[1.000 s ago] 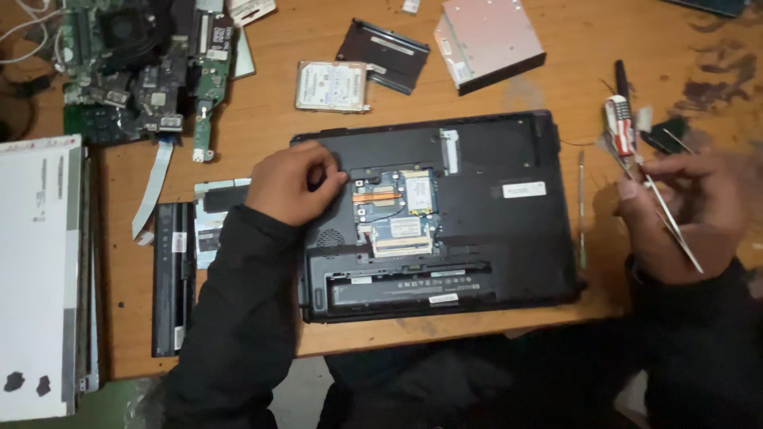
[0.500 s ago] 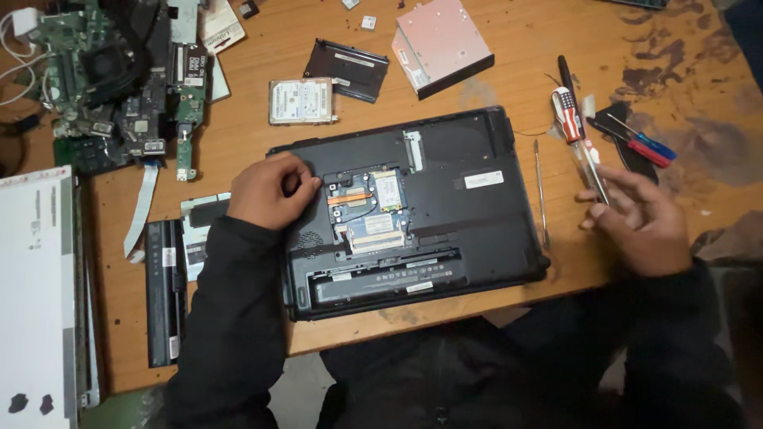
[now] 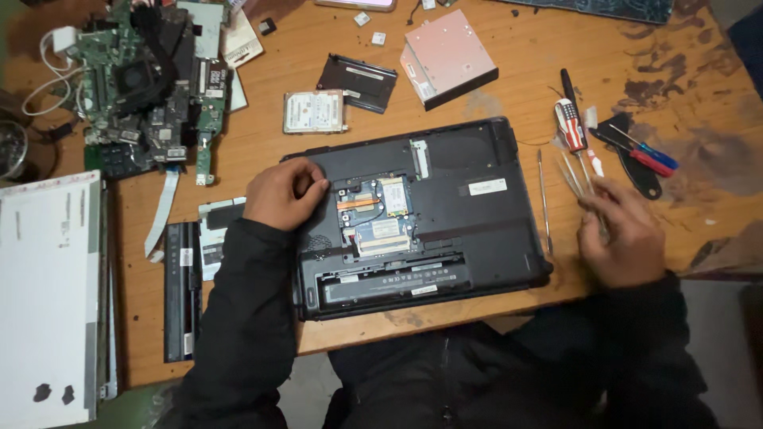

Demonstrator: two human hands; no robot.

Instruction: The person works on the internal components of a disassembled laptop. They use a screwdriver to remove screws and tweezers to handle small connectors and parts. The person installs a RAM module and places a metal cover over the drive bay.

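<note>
- a worn wooden workbench [image 3: 493, 95], stained dark at the far right, is crowded with stripped computer parts.
- an upturned black laptop base [image 3: 421, 210] lies in the middle near me, its service cover off so the small boards and copper strip in the bay show.
- my left hand [image 3: 282, 193] rests on the base's far-left corner, fingers curled together and pressing down, which looks like a way to keep the shell from sliding.
- my right hand [image 3: 622, 230] sits just off the base's right edge, fingers closed around thin metal tools [image 3: 579, 176] that poke out toward the far side; i can't tell how many i grip.
- a slim metal pry rod [image 3: 543, 199] lies between that hand and the base.
- screwdrivers [image 3: 636, 147] lie in a loose cluster at far right, within easy reach.
- a hard drive [image 3: 315, 111], a black cover plate [image 3: 358, 82] and an optical drive [image 3: 447, 57] sit beyond the laptop, set apart from it.
- a bare motherboard [image 3: 143, 79] is at far left; a battery pack [image 3: 181, 290] and a white display panel [image 3: 48, 294] lie near left.
</note>
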